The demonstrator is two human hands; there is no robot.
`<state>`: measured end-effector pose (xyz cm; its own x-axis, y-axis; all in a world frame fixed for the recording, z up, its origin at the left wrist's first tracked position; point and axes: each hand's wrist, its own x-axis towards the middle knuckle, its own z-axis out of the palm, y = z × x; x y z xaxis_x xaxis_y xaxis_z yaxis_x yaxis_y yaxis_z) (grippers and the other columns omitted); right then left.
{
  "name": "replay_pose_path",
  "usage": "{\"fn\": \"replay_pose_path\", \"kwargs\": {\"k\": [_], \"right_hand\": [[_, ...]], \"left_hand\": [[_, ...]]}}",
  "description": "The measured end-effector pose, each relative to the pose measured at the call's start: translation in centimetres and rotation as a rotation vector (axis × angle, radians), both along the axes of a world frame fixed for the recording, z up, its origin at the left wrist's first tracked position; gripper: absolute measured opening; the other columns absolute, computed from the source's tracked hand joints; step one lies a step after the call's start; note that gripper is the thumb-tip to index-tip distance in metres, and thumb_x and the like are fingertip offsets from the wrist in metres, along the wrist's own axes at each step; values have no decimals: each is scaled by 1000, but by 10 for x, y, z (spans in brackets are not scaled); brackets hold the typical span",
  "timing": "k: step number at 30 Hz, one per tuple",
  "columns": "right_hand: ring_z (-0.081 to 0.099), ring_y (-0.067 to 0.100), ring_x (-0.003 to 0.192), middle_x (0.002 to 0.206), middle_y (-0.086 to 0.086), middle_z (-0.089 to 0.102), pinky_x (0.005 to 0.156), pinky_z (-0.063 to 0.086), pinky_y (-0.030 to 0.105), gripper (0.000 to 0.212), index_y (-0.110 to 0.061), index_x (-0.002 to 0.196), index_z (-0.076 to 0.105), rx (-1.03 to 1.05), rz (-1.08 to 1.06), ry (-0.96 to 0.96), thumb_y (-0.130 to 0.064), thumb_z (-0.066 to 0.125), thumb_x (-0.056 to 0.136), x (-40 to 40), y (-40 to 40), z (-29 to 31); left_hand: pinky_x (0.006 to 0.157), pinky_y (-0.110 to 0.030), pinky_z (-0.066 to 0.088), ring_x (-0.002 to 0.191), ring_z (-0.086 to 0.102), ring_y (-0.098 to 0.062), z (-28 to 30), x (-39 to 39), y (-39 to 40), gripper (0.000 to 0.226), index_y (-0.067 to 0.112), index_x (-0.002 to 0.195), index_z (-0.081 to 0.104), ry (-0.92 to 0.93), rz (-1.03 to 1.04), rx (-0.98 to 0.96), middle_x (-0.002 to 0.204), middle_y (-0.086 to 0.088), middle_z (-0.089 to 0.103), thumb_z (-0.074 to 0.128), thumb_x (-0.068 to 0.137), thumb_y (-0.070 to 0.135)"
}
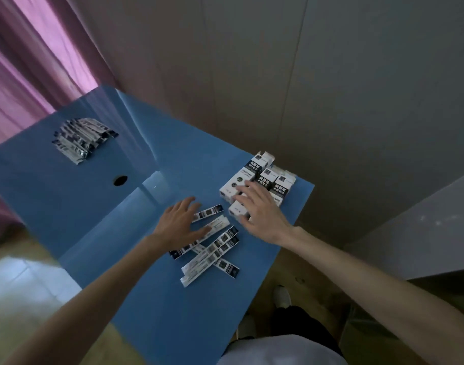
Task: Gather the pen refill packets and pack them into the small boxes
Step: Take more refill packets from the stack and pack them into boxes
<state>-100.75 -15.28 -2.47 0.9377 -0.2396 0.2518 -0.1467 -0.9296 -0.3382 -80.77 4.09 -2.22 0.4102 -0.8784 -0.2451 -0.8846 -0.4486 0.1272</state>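
Several long, flat pen refill packets (pixel 212 255) lie scattered on the blue table (pixel 151 299) near its right front. My left hand (pixel 179 223) lies flat on the upper packets with its fingers spread. Several small black-and-white boxes (pixel 267 180) are grouped at the table's far right corner, some with open flaps. My right hand (pixel 259 210) reaches over the nearest box (pixel 237 209), fingers spread and resting on the box group. A second heap of refill packets (pixel 80 139) sits at the far left of the table.
A round cable hole (pixel 120 180) is in the tabletop between the two packet piles. A grey wall runs behind the table, a pink curtain (pixel 28 61) hangs at the left, and a pale cabinet (pixel 423 233) stands at the right.
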Motion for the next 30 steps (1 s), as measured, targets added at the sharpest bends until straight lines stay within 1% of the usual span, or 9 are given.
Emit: {"fn": "replay_pose_path", "kwargs": {"k": [3, 6, 11, 15, 18, 21, 23, 26, 30], "right_hand": [[24, 31, 154, 156, 9, 43, 126, 18, 54, 65, -15, 146, 51, -151, 255, 145, -39, 68, 88, 11, 21, -7], [26, 32, 153, 154, 10, 47, 125, 17, 58, 64, -14, 142, 54, -297, 364, 242, -45, 67, 87, 15, 35, -12], [34, 26, 149, 146, 4, 55, 128, 9, 51, 52, -13, 143, 54, -171, 329, 250, -38, 58, 98, 24, 48, -10], [43, 24, 138, 140, 2, 58, 123, 20, 45, 49, -15, 143, 53, -162, 291, 328, -35, 58, 99, 50, 57, -2], [46, 24, 133, 137, 0, 60, 117, 26, 44, 49, -18, 141, 52, -183, 284, 387, -37, 59, 97, 63, 60, -4], [43, 24, 138, 143, 2, 56, 120, 22, 46, 57, -17, 146, 49, -167, 302, 379, -44, 57, 96, 62, 56, -2], [32, 25, 148, 153, 4, 46, 126, 12, 51, 74, -15, 153, 41, -200, 330, 433, -57, 54, 94, 51, 52, 1], [20, 29, 155, 158, 8, 41, 127, 4, 58, 96, -11, 156, 35, -361, 407, 496, -75, 48, 87, 27, 51, 1], [38, 33, 147, 145, 11, 56, 125, 12, 62, 98, -6, 152, 44, -436, 416, 446, -74, 56, 81, 3, 58, -8]], "left_hand": [[117, -46, 34, 145, 37, -25, -5, 5, 21, 93, 27, 156, 32, 51, 28, 86, 162, -2, 28, 38, 84, 86], [109, -42, 42, 141, 40, -24, -7, 7, 35, 77, 28, 151, 43, 109, 38, 53, 156, 0, 36, 55, 89, 72], [99, -36, 47, 133, 47, -20, -5, 4, 56, 57, 33, 145, 52, 158, 60, -3, 146, 2, 45, 64, 94, 55], [84, -31, 48, 115, 58, -20, -3, 3, 68, 42, 31, 134, 60, 207, 91, -50, 129, 5, 55, 68, 94, 39], [83, -32, 50, 109, 61, -20, -1, 0, 73, 44, 29, 134, 59, 230, 152, -58, 122, 5, 58, 69, 92, 37], [87, -34, 50, 113, 60, -21, 1, -3, 73, 50, 27, 141, 53, 226, 207, -12, 124, 3, 59, 66, 94, 36], [89, -35, 49, 119, 57, -23, -1, -4, 72, 49, 26, 142, 52, 211, 192, 20, 128, 0, 56, 63, 95, 35], [96, -36, 48, 128, 51, -22, -2, -10, 70, 52, 26, 142, 54, 231, 181, 1, 137, 2, 50, 61, 95, 47], [105, -40, 44, 135, 42, -18, -1, -25, 65, 92, 27, 150, 44, 217, 116, 31, 146, 5, 41, 60, 78, 83]]}}
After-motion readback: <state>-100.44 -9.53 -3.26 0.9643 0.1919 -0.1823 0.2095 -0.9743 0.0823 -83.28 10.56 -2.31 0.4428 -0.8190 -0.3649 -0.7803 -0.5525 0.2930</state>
